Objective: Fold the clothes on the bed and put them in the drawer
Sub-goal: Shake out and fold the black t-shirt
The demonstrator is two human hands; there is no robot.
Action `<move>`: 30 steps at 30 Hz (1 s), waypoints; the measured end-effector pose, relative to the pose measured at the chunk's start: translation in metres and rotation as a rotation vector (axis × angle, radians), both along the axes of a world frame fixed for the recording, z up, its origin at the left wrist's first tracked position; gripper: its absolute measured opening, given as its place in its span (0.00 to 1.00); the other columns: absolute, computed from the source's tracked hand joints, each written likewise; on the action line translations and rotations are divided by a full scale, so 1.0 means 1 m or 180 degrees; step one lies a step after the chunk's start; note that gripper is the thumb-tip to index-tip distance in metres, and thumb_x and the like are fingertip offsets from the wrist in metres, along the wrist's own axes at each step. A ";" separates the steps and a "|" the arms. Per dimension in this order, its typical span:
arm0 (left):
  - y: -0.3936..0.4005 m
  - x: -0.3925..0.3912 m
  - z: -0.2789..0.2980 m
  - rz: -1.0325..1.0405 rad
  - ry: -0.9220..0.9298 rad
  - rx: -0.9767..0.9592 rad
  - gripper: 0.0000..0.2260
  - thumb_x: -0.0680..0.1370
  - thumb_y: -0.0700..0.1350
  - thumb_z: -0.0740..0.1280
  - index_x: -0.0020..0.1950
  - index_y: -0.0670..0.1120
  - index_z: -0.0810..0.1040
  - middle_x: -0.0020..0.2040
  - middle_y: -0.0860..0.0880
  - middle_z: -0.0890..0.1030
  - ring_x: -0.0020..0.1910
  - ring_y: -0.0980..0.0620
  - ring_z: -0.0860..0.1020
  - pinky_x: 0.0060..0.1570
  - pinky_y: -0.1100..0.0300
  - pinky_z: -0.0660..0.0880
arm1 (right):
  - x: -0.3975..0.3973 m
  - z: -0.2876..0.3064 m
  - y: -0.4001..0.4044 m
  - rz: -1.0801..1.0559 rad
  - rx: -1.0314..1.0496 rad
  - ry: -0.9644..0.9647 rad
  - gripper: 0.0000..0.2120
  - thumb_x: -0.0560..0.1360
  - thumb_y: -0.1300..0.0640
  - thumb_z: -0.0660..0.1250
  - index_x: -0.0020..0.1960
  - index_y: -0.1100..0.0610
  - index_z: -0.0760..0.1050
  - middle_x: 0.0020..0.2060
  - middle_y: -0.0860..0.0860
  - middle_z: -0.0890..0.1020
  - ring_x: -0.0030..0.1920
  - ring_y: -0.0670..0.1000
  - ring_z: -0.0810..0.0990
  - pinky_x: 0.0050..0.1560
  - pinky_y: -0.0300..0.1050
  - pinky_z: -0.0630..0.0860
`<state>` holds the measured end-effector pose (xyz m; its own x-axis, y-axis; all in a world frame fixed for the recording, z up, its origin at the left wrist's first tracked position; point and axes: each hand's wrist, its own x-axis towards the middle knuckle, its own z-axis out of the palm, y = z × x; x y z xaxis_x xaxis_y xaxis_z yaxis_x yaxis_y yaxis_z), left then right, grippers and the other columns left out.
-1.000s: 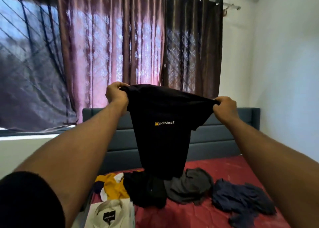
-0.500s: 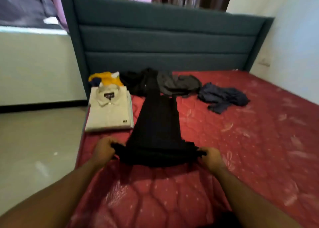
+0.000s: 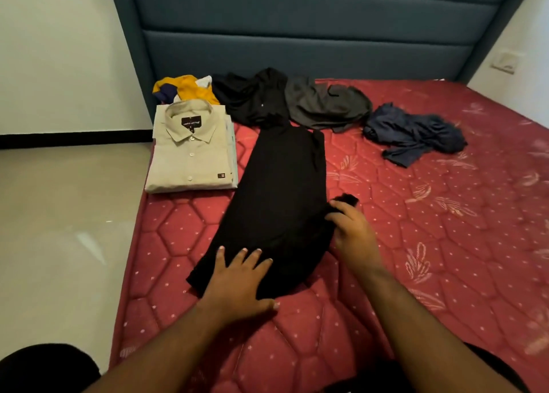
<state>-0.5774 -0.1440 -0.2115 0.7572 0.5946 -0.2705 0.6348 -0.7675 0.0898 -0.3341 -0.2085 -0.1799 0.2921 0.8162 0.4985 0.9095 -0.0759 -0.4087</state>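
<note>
A black T-shirt (image 3: pixel 279 190) lies flat in a long narrow strip on the red mattress (image 3: pixel 430 244). My left hand (image 3: pixel 240 279) presses flat on its near end with fingers spread. My right hand (image 3: pixel 350 229) grips the shirt's right edge, where a black sleeve end sticks out past the fingers. A folded beige shirt (image 3: pixel 190 152) lies at the mattress's left edge. Behind it sits a crumpled yellow garment (image 3: pixel 187 88). A black garment (image 3: pixel 252 95), a grey garment (image 3: pixel 326 104) and a navy garment (image 3: pixel 413 132) lie crumpled near the headboard.
The teal padded headboard (image 3: pixel 297 36) stands at the far end of the bed. Pale tiled floor (image 3: pixel 65 214) runs along the left side of the mattress. A wall socket (image 3: pixel 505 61) sits on the white wall at the right. No drawer is in view.
The black T-shirt came down from the air onto the mattress. My left hand let go and now presses flat on it. My right hand moved up along the right edge to the sleeve.
</note>
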 end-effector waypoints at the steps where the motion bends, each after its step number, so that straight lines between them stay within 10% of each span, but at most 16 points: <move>1: -0.002 0.003 -0.007 -0.0013 0.0081 0.0030 0.43 0.64 0.73 0.45 0.78 0.58 0.57 0.79 0.49 0.57 0.78 0.45 0.56 0.70 0.31 0.46 | -0.010 0.009 0.018 0.0283 0.0037 -0.0160 0.14 0.61 0.76 0.68 0.44 0.65 0.81 0.55 0.63 0.81 0.53 0.64 0.81 0.57 0.57 0.77; 4: -0.008 -0.004 -0.015 -0.0119 0.0289 0.0127 0.31 0.71 0.69 0.51 0.65 0.57 0.78 0.66 0.48 0.78 0.66 0.43 0.76 0.59 0.31 0.70 | -0.046 0.026 0.070 0.1300 -0.0432 -0.0539 0.16 0.61 0.77 0.64 0.44 0.63 0.80 0.62 0.63 0.77 0.58 0.64 0.80 0.58 0.57 0.77; 8: -0.012 -0.016 -0.034 -0.0364 -0.0010 0.0320 0.23 0.75 0.61 0.54 0.58 0.55 0.82 0.64 0.47 0.79 0.65 0.42 0.76 0.64 0.33 0.60 | -0.086 0.007 0.095 0.2166 -0.1344 -0.0818 0.32 0.65 0.76 0.59 0.67 0.57 0.74 0.77 0.54 0.59 0.65 0.61 0.75 0.59 0.51 0.76; 13: -0.018 -0.026 -0.043 -0.0443 -0.0514 0.0718 0.21 0.75 0.55 0.56 0.64 0.53 0.79 0.68 0.46 0.76 0.68 0.43 0.74 0.63 0.35 0.69 | -0.055 -0.035 0.071 0.1284 -0.1158 -0.0405 0.31 0.65 0.69 0.54 0.66 0.59 0.75 0.69 0.57 0.73 0.70 0.62 0.70 0.70 0.61 0.66; 18: -0.018 -0.057 -0.043 -0.0089 -0.0504 0.0850 0.33 0.65 0.55 0.69 0.70 0.52 0.73 0.71 0.46 0.72 0.69 0.39 0.71 0.59 0.27 0.66 | -0.029 -0.038 0.053 0.1237 -0.2541 -0.1711 0.42 0.73 0.62 0.65 0.79 0.45 0.46 0.79 0.50 0.46 0.78 0.56 0.45 0.75 0.51 0.40; 21: -0.004 -0.058 -0.033 0.0071 -0.0220 0.0714 0.34 0.63 0.52 0.73 0.69 0.50 0.74 0.67 0.46 0.77 0.64 0.39 0.76 0.56 0.31 0.70 | -0.033 -0.039 0.062 0.1470 -0.2467 -0.1865 0.44 0.71 0.60 0.66 0.79 0.46 0.47 0.79 0.50 0.47 0.78 0.55 0.44 0.74 0.49 0.36; 25: 0.021 -0.060 -0.011 -0.0077 -0.0673 0.0454 0.23 0.68 0.44 0.65 0.62 0.52 0.79 0.53 0.51 0.83 0.46 0.45 0.82 0.43 0.53 0.78 | -0.040 -0.030 0.063 0.1601 -0.2934 -0.1360 0.42 0.69 0.66 0.60 0.79 0.46 0.49 0.79 0.48 0.50 0.78 0.51 0.47 0.75 0.47 0.40; 30: 0.020 -0.065 0.075 -0.0304 -0.0341 -0.0927 0.24 0.71 0.38 0.62 0.64 0.54 0.79 0.62 0.57 0.80 0.61 0.56 0.78 0.63 0.60 0.72 | -0.061 -0.009 0.011 0.1672 -0.3313 -0.0185 0.33 0.69 0.58 0.61 0.75 0.57 0.64 0.71 0.56 0.70 0.71 0.51 0.68 0.71 0.41 0.60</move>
